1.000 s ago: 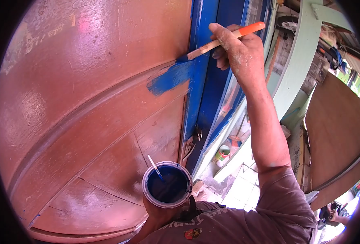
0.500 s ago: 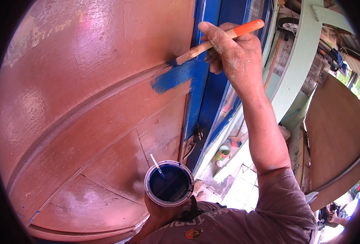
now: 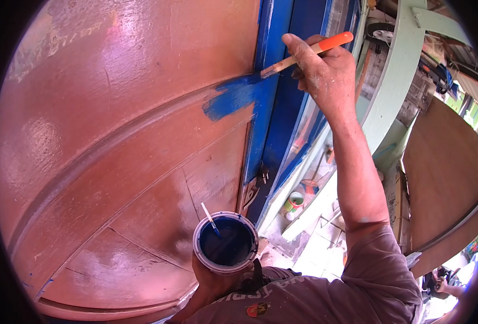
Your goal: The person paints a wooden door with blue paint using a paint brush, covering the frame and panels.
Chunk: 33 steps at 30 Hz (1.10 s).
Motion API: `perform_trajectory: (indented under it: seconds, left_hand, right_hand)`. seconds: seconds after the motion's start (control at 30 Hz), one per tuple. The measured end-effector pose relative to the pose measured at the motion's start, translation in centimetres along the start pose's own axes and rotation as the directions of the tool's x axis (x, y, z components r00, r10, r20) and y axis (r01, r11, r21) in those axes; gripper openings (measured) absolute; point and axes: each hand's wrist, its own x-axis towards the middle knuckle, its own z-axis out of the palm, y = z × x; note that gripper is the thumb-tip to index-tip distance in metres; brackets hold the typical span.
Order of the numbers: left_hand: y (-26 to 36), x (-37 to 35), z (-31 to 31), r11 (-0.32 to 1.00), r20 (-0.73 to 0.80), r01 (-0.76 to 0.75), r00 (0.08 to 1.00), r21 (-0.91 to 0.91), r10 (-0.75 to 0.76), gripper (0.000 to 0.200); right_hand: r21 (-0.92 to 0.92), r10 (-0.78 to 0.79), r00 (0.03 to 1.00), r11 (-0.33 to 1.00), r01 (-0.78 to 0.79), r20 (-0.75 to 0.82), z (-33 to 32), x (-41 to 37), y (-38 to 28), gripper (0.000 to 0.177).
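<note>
We are gripping a paintbrush [image 3: 280, 66] tight in our right hand [image 3: 325, 70], with our fingers wrapped around its orange handle. Its bristles are touching the blue strip [image 3: 271, 27] along the right edge of the brown door [image 3: 114, 135], just above a wet blue patch [image 3: 233, 100]. Our left hand [image 3: 212, 278] is cupping a paint can [image 3: 225, 243] from below, near the bottom of the door. A thin stick [image 3: 209, 217] is leaning in the blue paint. Left of the patch, the door is showing lots of bare brown room.
</note>
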Motion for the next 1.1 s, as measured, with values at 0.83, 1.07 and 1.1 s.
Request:
perform_trajectory:
  seconds: [0.83,1.07,1.1]
  left_hand:
    - [-0.2,-1.4,-0.4,0.781,-0.007,-0.156,0.980,0.604,0.201,0.078]
    - [0.7,-1.8,1.6,1.000,-0.005,0.018,1.000,0.006,-0.018,0.076]
    - [0.8,-1.9,1.5,0.999,-0.011,0.007,1.000,0.037,-0.007,0.078]
  right_hand:
    - [0.212,0.014,0.995,0.977,-0.035,0.101,1.5,-3.6,-1.9,0.034]
    - [0.425,-0.029,0.982,0.904,-0.054,0.186,2.9,-4.9,-5.2,0.029]
    - [0.400,-0.025,0.985,0.915,-0.048,0.173,2.7,-4.3,-4.4,0.030]
